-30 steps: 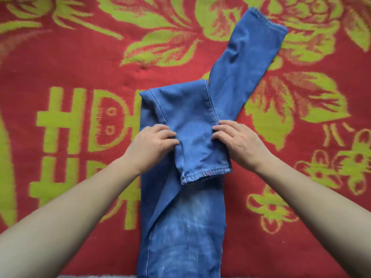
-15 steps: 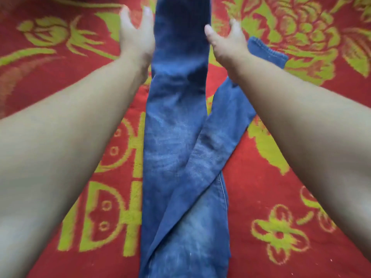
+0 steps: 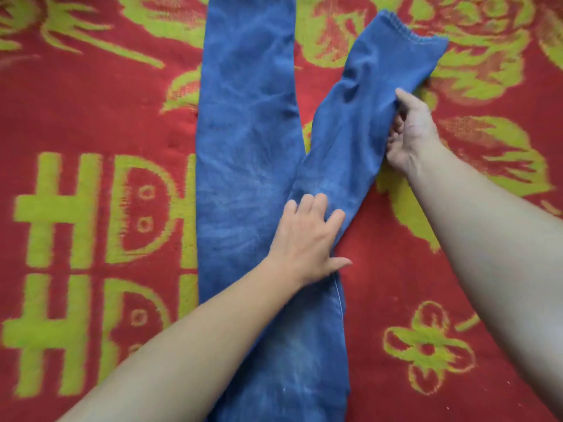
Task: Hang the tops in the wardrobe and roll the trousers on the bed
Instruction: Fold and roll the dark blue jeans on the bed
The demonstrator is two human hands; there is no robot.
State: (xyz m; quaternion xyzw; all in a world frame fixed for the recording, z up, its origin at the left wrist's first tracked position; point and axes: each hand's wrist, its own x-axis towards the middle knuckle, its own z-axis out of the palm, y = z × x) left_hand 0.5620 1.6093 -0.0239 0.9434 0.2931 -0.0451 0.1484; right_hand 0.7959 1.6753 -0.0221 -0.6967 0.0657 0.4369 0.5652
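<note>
Both hands have dropped back from the far end of the straight leg (image 3: 246, 117): the left grip (image 3: 307, 239) now presses flat, fingers straight, where the legs part, and the right grip (image 3: 408, 132) is curled round the outer edge of the splayed leg (image 3: 362, 95). The trousers (image 3: 283, 345) lie flat on the red-and-green bed (image 3: 91, 102), one leg running straight away. The splayed leg's long axis slants up-right to its hem (image 3: 417, 35); the right grip is nearer, so likely swings it left onto the other.
</note>
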